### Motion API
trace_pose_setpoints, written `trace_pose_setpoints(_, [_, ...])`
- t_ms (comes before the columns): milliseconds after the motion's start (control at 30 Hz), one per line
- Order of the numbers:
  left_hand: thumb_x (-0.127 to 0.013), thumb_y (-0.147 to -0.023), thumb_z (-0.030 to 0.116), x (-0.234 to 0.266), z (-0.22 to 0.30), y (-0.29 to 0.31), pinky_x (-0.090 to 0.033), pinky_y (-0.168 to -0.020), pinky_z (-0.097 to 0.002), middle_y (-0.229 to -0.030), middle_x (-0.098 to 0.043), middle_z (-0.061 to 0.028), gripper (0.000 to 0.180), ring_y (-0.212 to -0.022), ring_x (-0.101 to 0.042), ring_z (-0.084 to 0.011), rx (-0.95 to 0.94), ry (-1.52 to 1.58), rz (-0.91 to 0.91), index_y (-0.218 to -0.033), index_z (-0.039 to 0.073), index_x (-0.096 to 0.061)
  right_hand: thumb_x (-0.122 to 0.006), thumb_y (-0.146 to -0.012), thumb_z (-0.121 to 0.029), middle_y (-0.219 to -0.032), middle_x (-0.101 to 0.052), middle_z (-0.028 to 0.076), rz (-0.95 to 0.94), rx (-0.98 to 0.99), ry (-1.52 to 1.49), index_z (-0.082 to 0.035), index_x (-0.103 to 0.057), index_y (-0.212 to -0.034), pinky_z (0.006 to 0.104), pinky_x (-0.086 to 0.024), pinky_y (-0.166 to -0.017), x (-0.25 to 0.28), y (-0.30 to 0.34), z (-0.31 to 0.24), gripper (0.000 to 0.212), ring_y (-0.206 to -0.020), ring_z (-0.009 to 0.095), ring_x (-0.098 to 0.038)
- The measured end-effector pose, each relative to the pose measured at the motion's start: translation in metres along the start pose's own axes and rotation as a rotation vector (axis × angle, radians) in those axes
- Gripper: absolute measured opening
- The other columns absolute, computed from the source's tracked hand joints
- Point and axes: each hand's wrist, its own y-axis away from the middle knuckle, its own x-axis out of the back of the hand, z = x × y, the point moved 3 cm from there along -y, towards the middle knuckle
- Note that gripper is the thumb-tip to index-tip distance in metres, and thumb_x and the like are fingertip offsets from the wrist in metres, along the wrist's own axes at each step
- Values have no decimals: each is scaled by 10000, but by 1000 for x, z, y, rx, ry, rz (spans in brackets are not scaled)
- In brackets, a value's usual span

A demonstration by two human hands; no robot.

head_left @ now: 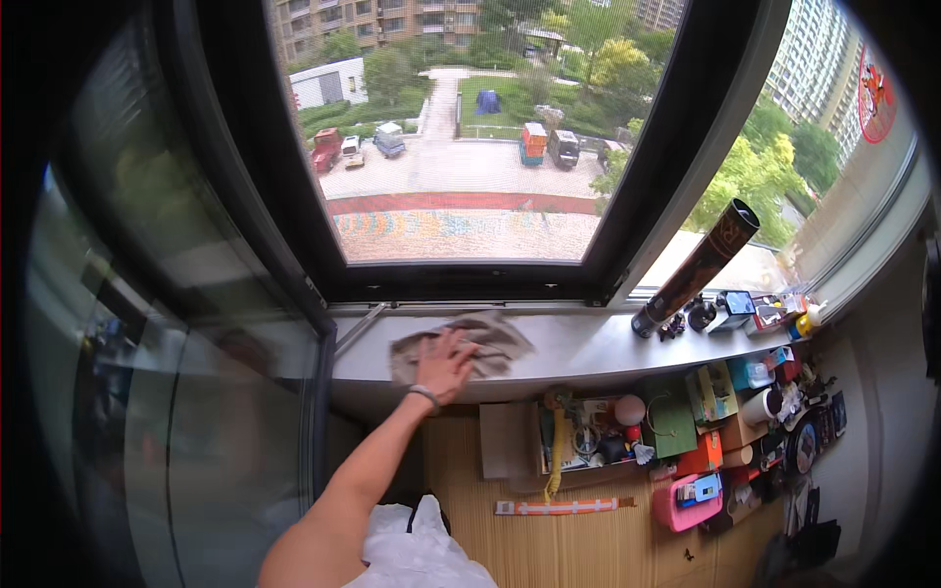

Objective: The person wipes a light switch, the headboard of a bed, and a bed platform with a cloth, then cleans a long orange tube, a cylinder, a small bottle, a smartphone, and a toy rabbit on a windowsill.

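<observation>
Head view. Left hand (446, 367): fingers spread, laid flat on cloth. Cloth (504, 345): grey-brown, crumpled, on the white windowsill (583, 345), below the dark window frame (461, 282). Dark tube (698, 265): standing on the sill's right part. Right hand: out of sight, state cannot be told.
</observation>
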Motion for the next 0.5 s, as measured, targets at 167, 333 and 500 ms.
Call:
trace_pose_setpoints(167, [-400,-957,462,34,-104,52,-112,-1115,-613,-1534,-243,-79,503,-1431,-173,-302,385,-61,88,-1424,276,-381,-536,-913,-203,-908,-643,118,-22,21,17,1,-605,-1046,350,-496,-697,-5,-4,2,253,-817,220,-614])
trace_pose_setpoints(333, [-389,-948,508,36,-137,85,-273,-1042,-624,-1493,-293,-92,540,-1376,-267,-338,778,90,107,-1440,293,-330,-537,-913,-192,-883,-645,115,-19,38,3,1,-611,-1028,346,-497,-688,-5,-7,6,236,-800,217,-618])
trace_pose_setpoints(500, [-395,-963,440,14,-140,97,-284,-1050,-575,-1488,-300,-172,551,-1346,-305,-385,966,-54,288,-1470,256,-284,-538,-912,-181,-859,-647,112,-16,55,-39,1,-618,-1009,343,-499,-678,-9,-12,5,221,-784,214,-622])
